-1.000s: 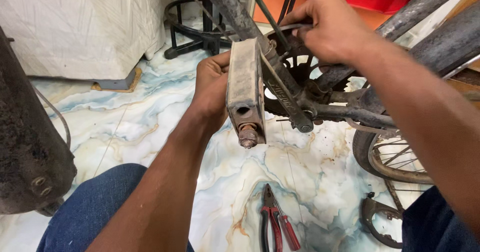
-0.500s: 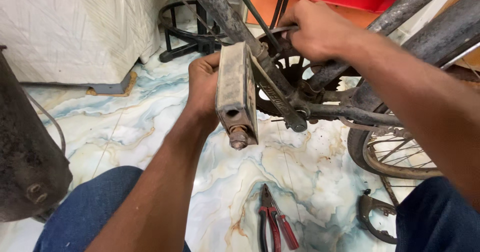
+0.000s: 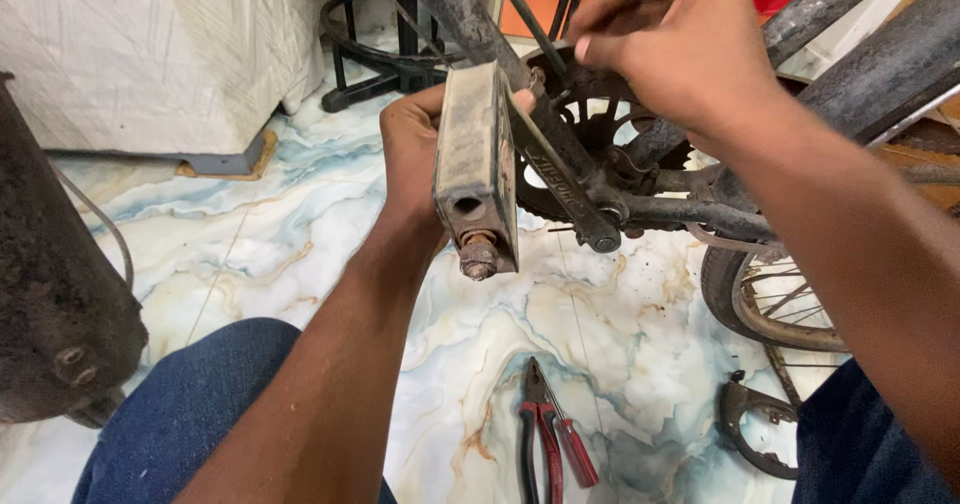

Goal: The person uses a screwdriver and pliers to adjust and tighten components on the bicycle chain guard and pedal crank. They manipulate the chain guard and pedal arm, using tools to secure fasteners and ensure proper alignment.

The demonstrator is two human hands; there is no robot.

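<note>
My left hand [image 3: 418, 154] grips the dusty bicycle pedal [image 3: 476, 169], fingers wrapped behind its block and the thumb tip showing over its inner edge near the top; the pedal stands on end, its rusty axle stub pointing down toward me. My right hand [image 3: 672, 49] is curled over the chainwheel [image 3: 575, 129] area, fingers bent around the thin dark rods [image 3: 520, 14] that run up past it; whether it pinches one of them I cannot tell. The pedal joins the crank arm [image 3: 560, 179], which slants down to the right, to the hub where the dark frame tubes [image 3: 700, 214] meet. Beyond the hub, toward the right edge of the floor, a spoked wheel [image 3: 765, 299] with a worn tyre touches the marble floor [image 3: 250, 254]. Near the bottom edge of the floor, between my two blue-trousered knees, lie red-handled pliers [image 3: 545, 434], apart from everything else. A curved rusty metal piece [image 3: 750, 424] lies near the bottom right corner, close beside my right knee. At the left edge bulks a dark, grimy tyre [image 3: 50, 294]. Toward the top left stands a white cloth-covered block [image 3: 150, 54], with a black metal ring stand [image 3: 375, 49] beside it.
</note>
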